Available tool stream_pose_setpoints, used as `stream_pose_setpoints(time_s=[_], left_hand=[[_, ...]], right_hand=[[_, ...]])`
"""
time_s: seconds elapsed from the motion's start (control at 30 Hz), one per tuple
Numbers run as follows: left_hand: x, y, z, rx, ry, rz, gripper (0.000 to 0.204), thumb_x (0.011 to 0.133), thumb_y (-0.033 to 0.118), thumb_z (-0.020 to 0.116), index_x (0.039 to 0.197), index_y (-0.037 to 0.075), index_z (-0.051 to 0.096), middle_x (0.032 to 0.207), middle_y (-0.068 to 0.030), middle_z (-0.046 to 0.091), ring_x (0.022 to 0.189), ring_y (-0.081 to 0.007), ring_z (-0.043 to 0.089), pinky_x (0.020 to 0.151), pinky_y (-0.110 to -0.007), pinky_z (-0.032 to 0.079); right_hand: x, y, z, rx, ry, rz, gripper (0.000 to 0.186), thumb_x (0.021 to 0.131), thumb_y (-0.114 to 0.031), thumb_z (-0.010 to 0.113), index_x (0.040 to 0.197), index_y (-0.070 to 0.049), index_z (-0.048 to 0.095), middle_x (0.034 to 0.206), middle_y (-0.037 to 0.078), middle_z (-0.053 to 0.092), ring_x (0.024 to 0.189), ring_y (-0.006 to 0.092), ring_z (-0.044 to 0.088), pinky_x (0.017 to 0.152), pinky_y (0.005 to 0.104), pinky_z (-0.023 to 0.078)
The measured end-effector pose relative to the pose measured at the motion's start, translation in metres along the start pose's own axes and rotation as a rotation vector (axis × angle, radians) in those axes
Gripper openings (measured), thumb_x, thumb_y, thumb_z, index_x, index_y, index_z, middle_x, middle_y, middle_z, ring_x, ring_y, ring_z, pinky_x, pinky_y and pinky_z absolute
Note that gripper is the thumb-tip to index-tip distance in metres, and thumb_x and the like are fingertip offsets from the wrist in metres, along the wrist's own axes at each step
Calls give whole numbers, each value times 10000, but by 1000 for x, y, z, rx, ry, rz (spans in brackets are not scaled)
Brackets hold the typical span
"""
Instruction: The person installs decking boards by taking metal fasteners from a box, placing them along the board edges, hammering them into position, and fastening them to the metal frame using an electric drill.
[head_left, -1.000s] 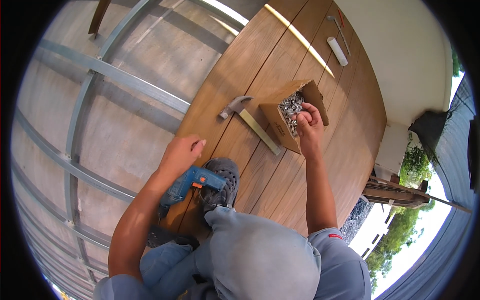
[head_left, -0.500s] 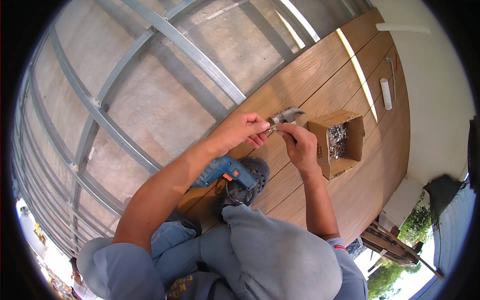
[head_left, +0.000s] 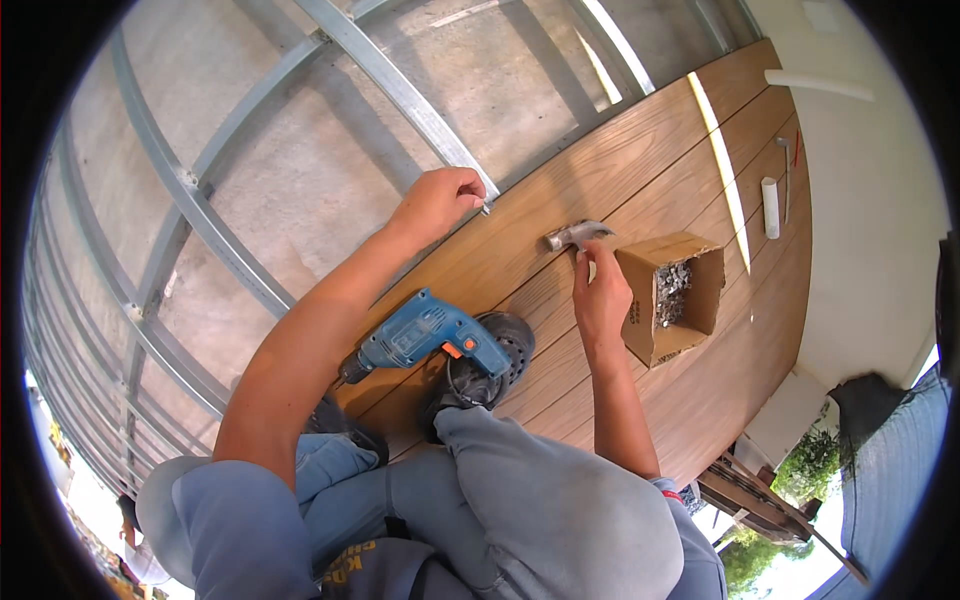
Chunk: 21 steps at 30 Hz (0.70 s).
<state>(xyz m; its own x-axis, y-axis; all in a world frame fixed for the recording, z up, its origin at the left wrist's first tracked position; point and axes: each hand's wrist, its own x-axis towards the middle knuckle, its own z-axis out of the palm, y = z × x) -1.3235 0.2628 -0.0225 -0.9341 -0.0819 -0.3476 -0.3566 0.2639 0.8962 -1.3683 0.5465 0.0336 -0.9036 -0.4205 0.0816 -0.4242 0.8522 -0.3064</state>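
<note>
My left hand [head_left: 437, 208] pinches a small metal clip [head_left: 487, 208] where a steel joist [head_left: 420, 105] meets the outer edge of the wooden decking [head_left: 560, 180]. My right hand [head_left: 603, 292] is closed, its fingertips together just below the head of a hammer [head_left: 577, 235] lying on the boards. Whatever those fingers hold, if anything, is too small to make out. Right beside that hand, an open cardboard box [head_left: 640, 295] lies tipped toward the right, with many small metal clips [head_left: 673, 293] inside. A blue power drill [head_left: 425, 335] rests by my shoe, below my left forearm.
Steel framing [head_left: 215, 220] with open gaps spreads over a concrete floor [head_left: 270, 190] on the left. A white tube [head_left: 770, 208] and a thin metal rod [head_left: 786, 180] lie at the far right of the boards, near a pale wall [head_left: 860, 200]. My dark clog [head_left: 510, 345] stands on the decking.
My hands have come apart. The left has moved up and left to the joist end with the clip; the right has dropped slightly, near the hammer. More of the drill now shows.
</note>
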Motion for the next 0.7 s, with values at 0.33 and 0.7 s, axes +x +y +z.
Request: stream_pose_setpoints(time_s=[0.33, 0.7], left_hand=[[43, -13, 12, 476, -101, 284, 88, 871, 78, 613, 930, 66, 678, 952, -147, 637, 954, -337, 639, 792, -438, 515], [70, 16, 6, 403, -389, 86, 117, 880, 72, 543, 966, 18, 600, 917, -155, 609, 869, -344, 624, 746, -423, 511]], right_hand=[[-58, 34, -9, -291, -368, 299, 381, 925, -290, 708, 1207, -80, 562, 1104, 182, 648, 956, 411, 667, 801, 490, 551], [-57, 71, -8, -317, -451, 233, 371, 862, -251, 746, 1113, -38, 575, 973, 248, 664, 907, 436, 669, 739, 504, 551]])
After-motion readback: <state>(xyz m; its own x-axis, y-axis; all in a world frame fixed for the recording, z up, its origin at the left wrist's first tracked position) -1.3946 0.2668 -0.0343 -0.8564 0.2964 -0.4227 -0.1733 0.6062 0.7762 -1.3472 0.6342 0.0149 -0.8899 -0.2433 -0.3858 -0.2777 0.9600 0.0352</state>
